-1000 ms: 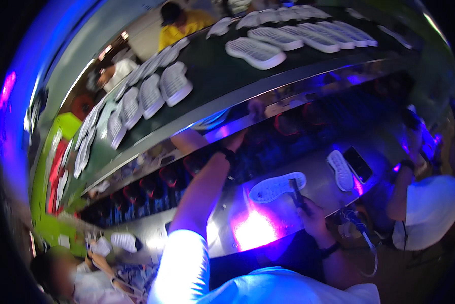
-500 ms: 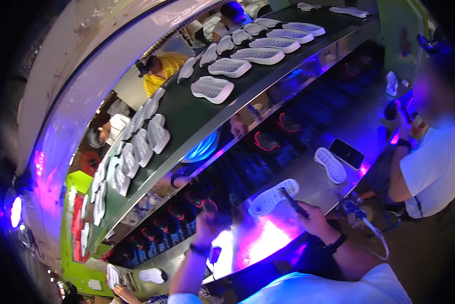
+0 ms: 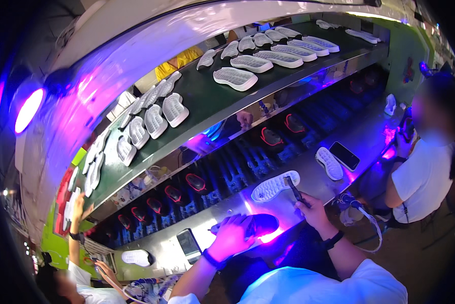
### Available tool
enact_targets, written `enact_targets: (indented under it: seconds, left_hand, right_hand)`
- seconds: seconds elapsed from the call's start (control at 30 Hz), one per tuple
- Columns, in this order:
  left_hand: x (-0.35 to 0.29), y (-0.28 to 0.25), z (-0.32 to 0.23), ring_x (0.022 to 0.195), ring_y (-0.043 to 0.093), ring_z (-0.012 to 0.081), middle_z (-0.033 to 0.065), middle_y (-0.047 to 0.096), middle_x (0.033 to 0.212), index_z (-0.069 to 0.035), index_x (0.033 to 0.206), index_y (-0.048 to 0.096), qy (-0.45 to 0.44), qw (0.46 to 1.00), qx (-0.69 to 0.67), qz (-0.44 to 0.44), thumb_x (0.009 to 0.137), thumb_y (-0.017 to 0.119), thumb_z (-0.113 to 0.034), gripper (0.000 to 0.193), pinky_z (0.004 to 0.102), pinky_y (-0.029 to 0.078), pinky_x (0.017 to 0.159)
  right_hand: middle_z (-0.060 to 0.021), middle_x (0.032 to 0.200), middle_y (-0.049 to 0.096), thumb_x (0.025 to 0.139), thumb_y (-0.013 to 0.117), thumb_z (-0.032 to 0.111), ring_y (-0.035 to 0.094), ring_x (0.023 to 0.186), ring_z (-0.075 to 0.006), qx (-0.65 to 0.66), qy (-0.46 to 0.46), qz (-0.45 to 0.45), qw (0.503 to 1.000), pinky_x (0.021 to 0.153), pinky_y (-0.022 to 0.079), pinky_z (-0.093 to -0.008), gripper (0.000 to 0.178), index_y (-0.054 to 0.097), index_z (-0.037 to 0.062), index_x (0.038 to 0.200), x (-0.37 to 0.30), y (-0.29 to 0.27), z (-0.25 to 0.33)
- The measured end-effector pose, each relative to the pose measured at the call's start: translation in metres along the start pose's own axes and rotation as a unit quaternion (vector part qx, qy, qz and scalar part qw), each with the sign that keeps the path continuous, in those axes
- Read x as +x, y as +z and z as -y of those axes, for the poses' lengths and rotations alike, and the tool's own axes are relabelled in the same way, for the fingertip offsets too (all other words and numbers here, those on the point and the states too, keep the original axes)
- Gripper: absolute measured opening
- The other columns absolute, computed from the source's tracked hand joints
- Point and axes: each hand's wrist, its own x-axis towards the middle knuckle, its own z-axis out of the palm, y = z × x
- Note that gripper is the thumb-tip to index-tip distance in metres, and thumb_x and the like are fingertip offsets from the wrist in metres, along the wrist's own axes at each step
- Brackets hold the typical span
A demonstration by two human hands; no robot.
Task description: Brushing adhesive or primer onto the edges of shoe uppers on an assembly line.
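My left hand (image 3: 230,238), lit pink and violet, grips a dark shoe upper (image 3: 263,224) low over the bench's front part. The hand hides part of the upper. My right hand (image 3: 314,210) is closed round the dark handle of a brush (image 3: 294,190). The brush's head lies over the right end of a white shoe sole (image 3: 269,189), which rests on the metal bench, its textured inner side up. Whether the bristles touch the sole I cannot tell.
Behind the bench (image 3: 169,253), a rack holds red-trimmed dark uppers (image 3: 195,182). White soles line the green belt (image 3: 202,104) above. Phones (image 3: 344,155) (image 3: 189,245) and another sole (image 3: 329,163) lie on the bench. Co-workers sit left and right; a hose (image 3: 372,223) hangs at right.
My left hand has lowered the dark upper and moved it right, into the violet light. My right hand with the brush stays at the sole. At left a co-worker's arm now reaches up to the belt.
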Motion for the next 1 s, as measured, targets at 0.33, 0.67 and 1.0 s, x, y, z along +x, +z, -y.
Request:
enact_targets:
  seconds: [0.33, 0.67, 1.0]
  left_hand:
    - [-0.026, 0.063, -0.023, 0.099, 0.061, 0.0289, 0.0118, 0.062, 0.105, -0.005, 0.127, 0.057, 0.228, 0.963, 0.146, 0.008, 0.080, 0.061, -0.019, 0.049, 0.0446, 0.048, 0.085]
    - [-0.069, 0.025, -0.048, 0.119, 0.055, 0.0397, 0.0213, 0.055, 0.130, 0.000, 0.137, 0.046, -0.145, 0.923, -0.157, -0.321, 0.069, 0.086, -0.034, 0.086, 0.0519, 0.044, 0.103]
    - [-0.126, 0.081, -0.068, 0.139, 0.044, 0.0362, 0.0212, 0.049, 0.145, 0.002, 0.135, 0.050, -0.107, 0.958, -0.095, -0.247, 0.079, 0.073, -0.025, 0.066, 0.0654, 0.023, 0.115]
  right_hand:
    - [0.0022, 0.076, 0.059, 0.098, 0.062, 0.011, 0.045, 0.058, -0.0026, 0.034, -0.003, -0.037, 0.999, 0.051, 0.036, -0.0196, 0.035, 0.061, 0.0001, 0.131, -0.054, -0.005, 0.039]
    - [-0.0034, 0.082, 0.067, 0.093, 0.070, 0.015, 0.058, 0.068, -0.0070, -0.096, 0.002, 0.096, 0.991, 0.063, 0.047, -0.0225, 0.034, 0.068, -0.0013, 0.122, -0.043, 0.038, 0.016]
    - [-0.0040, 0.092, 0.070, 0.092, 0.072, 0.015, 0.063, 0.084, -0.0095, -0.163, 0.009, 0.165, 0.973, 0.076, 0.051, -0.0256, 0.032, 0.069, -0.0034, 0.118, -0.021, 0.081, -0.004]
